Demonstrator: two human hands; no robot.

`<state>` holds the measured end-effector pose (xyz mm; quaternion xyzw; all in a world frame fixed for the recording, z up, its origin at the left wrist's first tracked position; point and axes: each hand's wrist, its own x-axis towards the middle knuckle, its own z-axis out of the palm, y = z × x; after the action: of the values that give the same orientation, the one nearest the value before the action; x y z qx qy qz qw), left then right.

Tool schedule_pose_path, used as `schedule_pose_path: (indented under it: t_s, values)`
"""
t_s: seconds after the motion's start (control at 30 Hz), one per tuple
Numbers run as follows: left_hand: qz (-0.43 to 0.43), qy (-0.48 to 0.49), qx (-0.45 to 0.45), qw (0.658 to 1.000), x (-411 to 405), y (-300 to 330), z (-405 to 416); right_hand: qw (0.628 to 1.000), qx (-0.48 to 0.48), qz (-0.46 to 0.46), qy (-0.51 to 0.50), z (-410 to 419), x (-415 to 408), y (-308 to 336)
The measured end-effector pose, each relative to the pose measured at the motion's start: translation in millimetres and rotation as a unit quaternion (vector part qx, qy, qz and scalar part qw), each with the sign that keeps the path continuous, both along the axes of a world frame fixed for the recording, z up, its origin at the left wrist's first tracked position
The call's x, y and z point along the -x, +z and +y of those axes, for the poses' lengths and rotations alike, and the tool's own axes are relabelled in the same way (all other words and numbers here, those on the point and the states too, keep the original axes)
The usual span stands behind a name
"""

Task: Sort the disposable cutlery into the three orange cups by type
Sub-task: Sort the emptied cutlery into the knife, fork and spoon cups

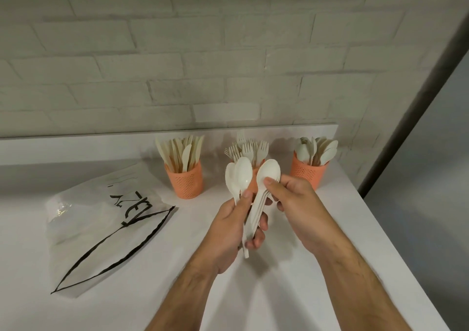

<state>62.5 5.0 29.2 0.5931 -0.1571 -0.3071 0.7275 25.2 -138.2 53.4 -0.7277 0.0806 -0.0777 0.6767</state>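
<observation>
- the left hand (234,225) grips a fanned bunch of white disposable plastic spoons (250,191) by the handles, thumb pressed across the necks and fingers curled behind, held above the white surface (317,242).
- the right hand (295,205) pinches the front stack of that bunch just under its bowl, thumb on top.
- these spoons look very light, thin and smooth; i judge they flex at the neck and slide over each other easily, so the flat handles, squeezed together, are the safest hold.
- to the left lies a crinkled clear plastic bag with black lettering (106,219), flat on the surface.
- further back stand three orange perforated cups: the left cup with knives (186,182), the middle cup with forks (255,176) partly hidden behind the spoons, and the right cup with spoons (308,172), probably where the bunch goes.
</observation>
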Motion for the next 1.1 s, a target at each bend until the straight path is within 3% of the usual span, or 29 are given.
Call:
schedule_pose_path:
  t_s: [0.17, 0.3, 0.4, 0.53, 0.73, 0.9, 1.1]
  values:
    - [-0.036, -0.047, -0.032, 0.998, 4, 2, -5, 0.999, 0.021, 0.015, 0.044, -1, 5, 11]
    - [-0.048, -0.116, -0.079, 0.989, 2, 6, -5, 0.992, 0.110, 0.031, 0.052, -7, 6, 10]
    - [-0.045, -0.093, -0.124, 0.987, -1, 3, -11, 0.986, 0.137, 0.041, 0.089, -7, 11, 16]
    - [-0.027, -0.076, -0.115, 0.990, -1, 1, -23, 0.987, 0.076, 0.066, 0.127, -11, 15, 11]
    - [0.021, -0.156, -0.146, 0.977, -4, 1, -29, 0.994, 0.036, 0.062, 0.080, -24, 16, -1]
    - [0.010, -0.206, -0.183, 0.961, -7, -2, -36, 0.988, 0.051, 0.081, 0.119, -32, 22, -7]
    - [-0.008, -0.216, -0.160, 0.963, -20, -23, -48, 0.997, 0.046, 0.048, 0.046, -42, 22, -10]
